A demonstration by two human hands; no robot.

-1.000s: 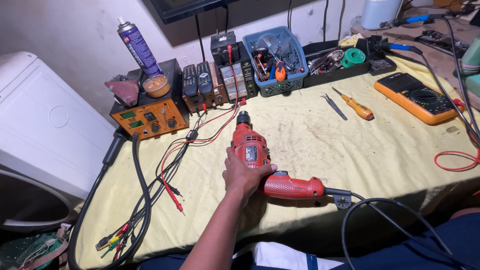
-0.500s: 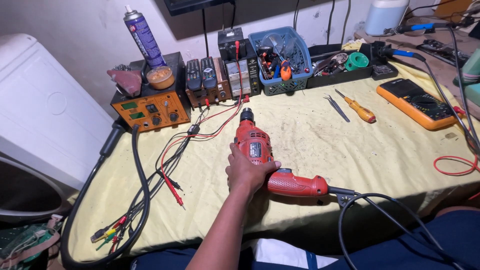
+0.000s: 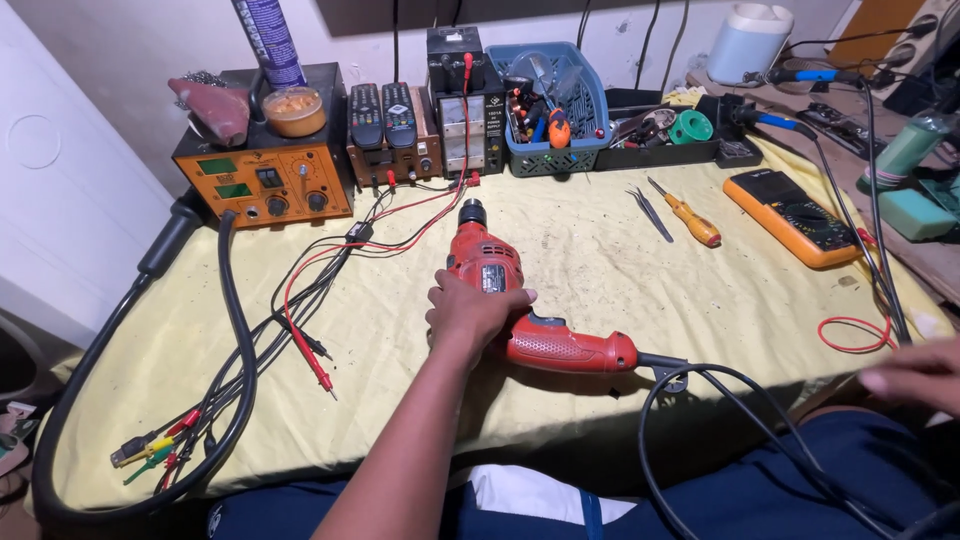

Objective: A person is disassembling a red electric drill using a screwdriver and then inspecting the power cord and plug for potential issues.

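Meanwhile, at the centre of the frame, our left hand [image 3: 470,312] lay over the body of a red electric drill [image 3: 520,305], fingers curled around its middle and pressing it against the yellow cloth [image 3: 600,260] that covered the workbench. The drill rested on its side, its dark chuck pointing toward the top of the frame and its handle stretching toward the lower right, where a black power cord [image 3: 700,400] looped off the near edge of the bench. Our right hand [image 3: 915,372] showed only at the right edge, blurred, its fingers loosely extended and holding nothing that we could see; we could not tell more of its pose.

At the upper left stood an orange bench instrument [image 3: 265,180] with knobs and small green displays, a small tub [image 3: 293,110] and a spray can [image 3: 268,40] on top of it. Just beside it to the right lay two remote controls [image 3: 382,115] on a brown box, then a dark power supply [image 3: 462,95] with meters. A blue plastic basket [image 3: 555,105] full of small tools sat at top centre. Right of centre, well apart from the drill, lay an orange-handled screwdriver [image 3: 690,218], tweezers [image 3: 648,210] just beside it, and farther right a yellow multimeter [image 3: 795,215]. Red and black test leads [image 3: 300,320] trailed across the cloth left of the drill, beside a thick black hose [image 3: 235,340] curving down the left side.
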